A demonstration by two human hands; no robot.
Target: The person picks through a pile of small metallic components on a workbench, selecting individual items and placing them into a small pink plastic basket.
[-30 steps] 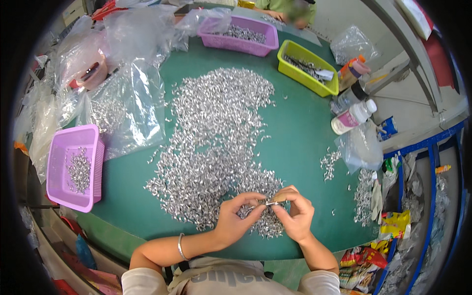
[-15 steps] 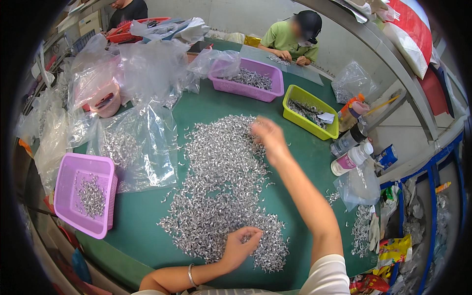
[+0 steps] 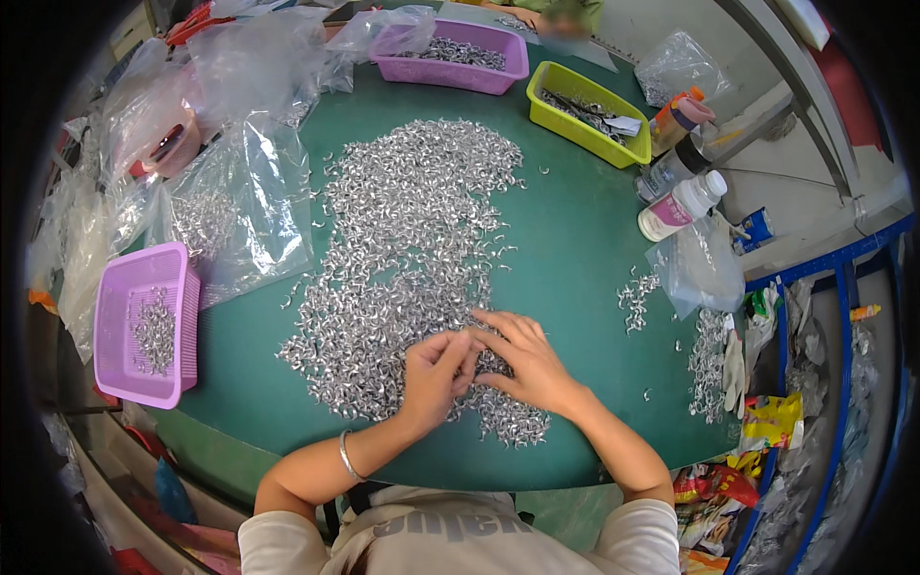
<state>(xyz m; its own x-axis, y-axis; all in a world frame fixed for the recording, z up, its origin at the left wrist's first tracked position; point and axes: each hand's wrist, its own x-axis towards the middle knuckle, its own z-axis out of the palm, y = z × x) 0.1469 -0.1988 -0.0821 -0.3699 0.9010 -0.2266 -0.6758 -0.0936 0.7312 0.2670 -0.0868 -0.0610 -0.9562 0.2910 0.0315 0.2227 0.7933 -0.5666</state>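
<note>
A large heap of small, curved, silvery metal pieces (image 3: 402,220) spreads across the green table in front of me. My left hand (image 3: 433,376) is over the heap's near part, thumb and fingers pinched together. Whatever is between those fingertips is too small to make out. Right beside it, my right hand (image 3: 527,362) has its fingers stretched out and its thumb apart, and the index fingertip meets the left fingertips. Some metal pieces lie under and just in front of both hands.
A purple basket (image 3: 189,350) with some pieces stands at left, beside a clear plastic bag (image 3: 273,225). Another purple basket (image 3: 522,72) and a yellow-green basket (image 3: 575,125) are at the back. Bottles, including a white one (image 3: 676,209), line the right edge. A person sits across.
My right hand has come back from the far end of the heap to my left hand, and its fingers now touch the left fingertips. The view has tilted down toward me.
</note>
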